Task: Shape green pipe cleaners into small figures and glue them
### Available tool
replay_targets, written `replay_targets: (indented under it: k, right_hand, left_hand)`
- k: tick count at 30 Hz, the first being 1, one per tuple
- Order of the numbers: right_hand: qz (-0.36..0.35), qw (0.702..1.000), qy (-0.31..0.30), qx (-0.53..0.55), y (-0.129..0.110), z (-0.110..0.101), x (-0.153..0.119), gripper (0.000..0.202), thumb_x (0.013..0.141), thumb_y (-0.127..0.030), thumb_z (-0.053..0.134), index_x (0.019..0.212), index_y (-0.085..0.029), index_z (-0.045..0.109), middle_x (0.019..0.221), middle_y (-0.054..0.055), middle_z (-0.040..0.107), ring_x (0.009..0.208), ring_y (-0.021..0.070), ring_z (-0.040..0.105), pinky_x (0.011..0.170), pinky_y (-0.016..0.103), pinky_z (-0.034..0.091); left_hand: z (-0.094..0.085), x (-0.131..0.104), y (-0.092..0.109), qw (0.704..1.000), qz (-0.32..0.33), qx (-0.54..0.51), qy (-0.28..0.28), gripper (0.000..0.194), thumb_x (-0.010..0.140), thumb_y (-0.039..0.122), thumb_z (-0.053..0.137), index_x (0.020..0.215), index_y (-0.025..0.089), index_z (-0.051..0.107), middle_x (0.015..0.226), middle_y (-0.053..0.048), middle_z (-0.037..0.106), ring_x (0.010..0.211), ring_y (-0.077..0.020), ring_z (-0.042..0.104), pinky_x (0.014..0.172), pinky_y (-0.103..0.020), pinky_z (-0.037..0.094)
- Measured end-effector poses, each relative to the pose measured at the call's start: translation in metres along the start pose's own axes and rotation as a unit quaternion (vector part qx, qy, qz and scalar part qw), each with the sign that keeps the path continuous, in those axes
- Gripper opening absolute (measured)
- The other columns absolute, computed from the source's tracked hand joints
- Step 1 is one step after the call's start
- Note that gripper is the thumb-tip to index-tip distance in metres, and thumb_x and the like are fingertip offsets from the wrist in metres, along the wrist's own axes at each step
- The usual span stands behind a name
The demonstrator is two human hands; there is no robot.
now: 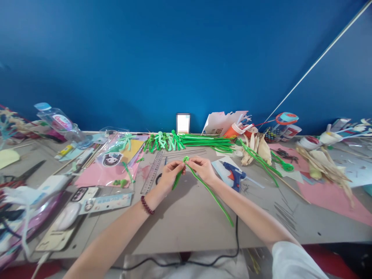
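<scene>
Green pipe cleaners (213, 193) are pinched between both hands at the middle of the table. My left hand (172, 172), with a dark red bead bracelet on its wrist, has its fingers closed on a short green end that hangs down. My right hand (202, 168) is closed on the other side, and a long green strand trails from it toward the table's front edge. A small light green coiled knot shows between the fingertips. Behind the hands lie a bundle of straight green pipe cleaners (203, 142) and several twisted green pieces (165, 141).
A blue glue gun (236, 174) lies right of my right hand, its cable crossing the front edge. Left are a ruler (151, 174), a plastic bag on pink paper (93, 176) and a bottle (62, 123). Dried husks (255, 149) and cups stand at the right.
</scene>
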State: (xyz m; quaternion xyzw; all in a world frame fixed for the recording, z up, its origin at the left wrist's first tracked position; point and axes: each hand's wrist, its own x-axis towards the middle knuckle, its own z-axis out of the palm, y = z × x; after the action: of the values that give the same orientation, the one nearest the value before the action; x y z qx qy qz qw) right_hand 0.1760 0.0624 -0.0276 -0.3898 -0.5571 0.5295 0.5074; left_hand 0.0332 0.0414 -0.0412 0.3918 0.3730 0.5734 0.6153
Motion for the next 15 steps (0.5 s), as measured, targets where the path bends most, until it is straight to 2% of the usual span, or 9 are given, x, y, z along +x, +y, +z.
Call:
replay_targets:
  k: [5,9,12,15]
  right_hand:
    - [0.079,0.992,-0.013,0.098,0.0,0.001,-0.001,0.027,0.061,-0.042,0.074,0.063,-0.017,0.066,0.049,-0.004,0.048,0.044,0.0065,0.035,0.045,0.023,0.025]
    - [0.137,0.975,-0.016,0.175,-0.006,0.001,-0.002,0.025,0.055,-0.037,0.078,0.058,-0.017,0.063,0.054,-0.004,0.052,0.048,0.0064,0.039,0.047,0.022,0.029]
    - [0.168,0.968,-0.014,0.184,-0.011,0.0,-0.002,0.024,0.053,-0.034,0.079,0.057,-0.016,0.063,0.055,-0.003,0.053,0.049,0.007,0.041,0.049,0.022,0.032]
    - [0.155,0.976,0.003,0.15,-0.014,-0.004,0.0,0.023,0.059,-0.036,0.074,0.061,-0.016,0.065,0.053,-0.003,0.052,0.049,0.0079,0.043,0.047,0.023,0.032]
  left_hand:
    - [0.0,0.0,0.005,1.0,0.021,0.019,-0.003,0.022,0.061,0.033,0.076,0.065,0.015,0.064,0.055,0.001,0.06,0.051,-0.0087,0.052,0.054,-0.022,0.041]
    - [0.0,-0.001,0.005,0.999,0.028,0.039,-0.008,0.023,0.061,0.034,0.077,0.067,0.015,0.064,0.054,0.001,0.06,0.051,-0.0092,0.053,0.054,-0.022,0.042]
    - [-0.001,0.0,0.003,0.999,0.03,0.044,-0.011,0.023,0.062,0.034,0.076,0.066,0.016,0.063,0.055,0.001,0.06,0.051,-0.0093,0.053,0.053,-0.022,0.042]
    - [-0.002,0.001,0.0,0.998,0.034,0.043,-0.016,0.023,0.064,0.034,0.074,0.069,0.016,0.062,0.053,0.001,0.06,0.049,-0.0093,0.053,0.051,-0.021,0.041]
